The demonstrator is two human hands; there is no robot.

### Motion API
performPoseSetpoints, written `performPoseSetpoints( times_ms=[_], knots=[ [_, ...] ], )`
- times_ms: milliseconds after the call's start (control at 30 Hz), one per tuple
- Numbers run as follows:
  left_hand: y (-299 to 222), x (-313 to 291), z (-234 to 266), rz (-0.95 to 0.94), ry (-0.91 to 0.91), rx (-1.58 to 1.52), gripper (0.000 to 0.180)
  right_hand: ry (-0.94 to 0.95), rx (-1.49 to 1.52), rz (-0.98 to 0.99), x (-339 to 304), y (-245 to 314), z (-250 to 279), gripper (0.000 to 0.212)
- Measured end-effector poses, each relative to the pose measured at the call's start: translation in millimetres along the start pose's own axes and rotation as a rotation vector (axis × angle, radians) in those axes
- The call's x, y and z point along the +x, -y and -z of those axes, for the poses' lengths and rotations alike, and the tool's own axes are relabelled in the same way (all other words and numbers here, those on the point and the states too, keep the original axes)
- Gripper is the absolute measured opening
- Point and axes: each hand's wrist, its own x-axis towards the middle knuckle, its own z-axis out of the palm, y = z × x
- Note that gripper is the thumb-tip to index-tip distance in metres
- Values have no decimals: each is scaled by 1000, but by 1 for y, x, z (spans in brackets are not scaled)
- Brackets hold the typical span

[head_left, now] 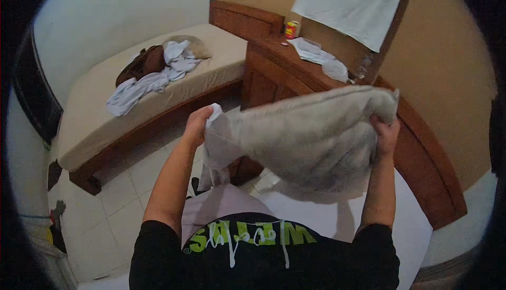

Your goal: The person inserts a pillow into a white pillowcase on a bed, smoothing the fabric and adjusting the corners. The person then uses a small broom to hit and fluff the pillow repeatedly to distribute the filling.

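At ten o'clock, a bed carries rumpled cloths. At nine o'clock, the left hand pinches a whitish fabric, fingers closed. From the centre towards three o'clock hangs a greyish pillow, seemingly soft, light and floppy, probably best held by its corners. At three o'clock, the right hand grips its right end, fingers curled tight.

The person is wearing a black T-shirt. Across its front, bold yellow-green block lettering is showing, and white script is running over it, with two long strokes. Short black sleeves are leaving both forearms bare.
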Motion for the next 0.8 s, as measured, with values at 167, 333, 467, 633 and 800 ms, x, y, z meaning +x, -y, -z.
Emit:
performPoseSetpoints(
  times_ms=[167,333,467,633,800],
  knots=[
    [-23,-24,0,47,34,57,32,66,118,-34,-18,-17,-38,30],
    [-44,-36,7,89,78,154,28,133,153,-89,-14,-30,-37,32],
    [-46,-35,-4,81,80,183,25,168,151,-65,-17,-30,-43,36],
    [-40,-48,-52,-25,171,252,25,-1,6,15,-29,-23,-89,41],
    [-56,-75,-100,-130,291,191,24,151,-159,257,-63,-39,-143,42]
  ],
)
